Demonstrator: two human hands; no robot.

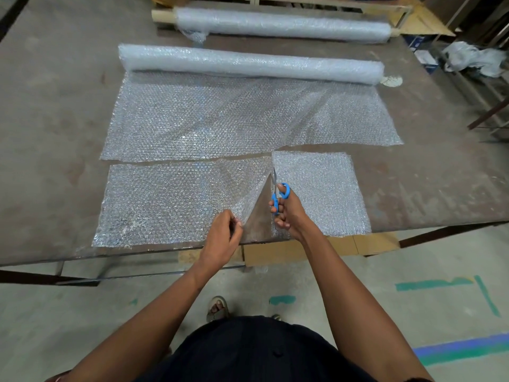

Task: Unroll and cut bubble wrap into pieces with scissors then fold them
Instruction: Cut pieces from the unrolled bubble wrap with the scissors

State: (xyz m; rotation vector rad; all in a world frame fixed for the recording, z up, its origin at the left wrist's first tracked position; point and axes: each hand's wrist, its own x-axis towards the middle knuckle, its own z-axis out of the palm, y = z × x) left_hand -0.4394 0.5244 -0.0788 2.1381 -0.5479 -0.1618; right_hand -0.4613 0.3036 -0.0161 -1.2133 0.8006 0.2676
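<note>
A cut strip of bubble wrap [165,202] lies along the near edge of the brown table [55,119]. My right hand [289,213] grips blue-handled scissors [279,195], whose blades point away from me into a slit running across the strip. To the right of the slit lies a smaller squarish piece [322,188]. My left hand [223,238] pinches the strip's cut edge and lifts it, baring a triangle of table. Behind the strip, a bubble wrap roll [248,64] lies partly unrolled with its sheet [220,119] spread flat.
A second bubble wrap roll [281,24] on a cardboard tube lies at the table's far edge. Crumpled plastic [473,59] and boxes sit on a rack at the right. Cardboard [289,250] is stored under the table. Coloured tape marks the concrete floor.
</note>
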